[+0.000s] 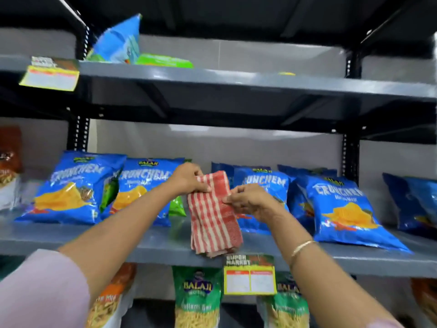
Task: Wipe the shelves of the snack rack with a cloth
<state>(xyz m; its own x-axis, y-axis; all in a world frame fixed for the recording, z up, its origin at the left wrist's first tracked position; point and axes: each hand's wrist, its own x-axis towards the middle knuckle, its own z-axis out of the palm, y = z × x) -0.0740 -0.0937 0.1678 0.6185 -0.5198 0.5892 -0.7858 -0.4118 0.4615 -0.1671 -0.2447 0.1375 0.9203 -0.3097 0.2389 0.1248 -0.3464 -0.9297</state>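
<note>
A folded red-and-white striped cloth (214,216) hangs in front of the middle grey shelf (163,242) of the snack rack. My left hand (186,178) pinches its top left corner. My right hand (250,200) grips its right edge a little lower. The cloth's lower end reaches the shelf's front lip. Blue Crunchem snack bags (71,188) lean on this shelf to the left and right of the cloth. The upper grey shelf (236,81) runs above my hands and is mostly bare.
On the upper shelf stand a blue bag (118,41) and a flat green pack (165,60) at the left. Yellow price tags (250,275) hang from the shelf lips. Green Balaji bags (197,297) fill the lower shelf. Black uprights (351,157) frame the bay.
</note>
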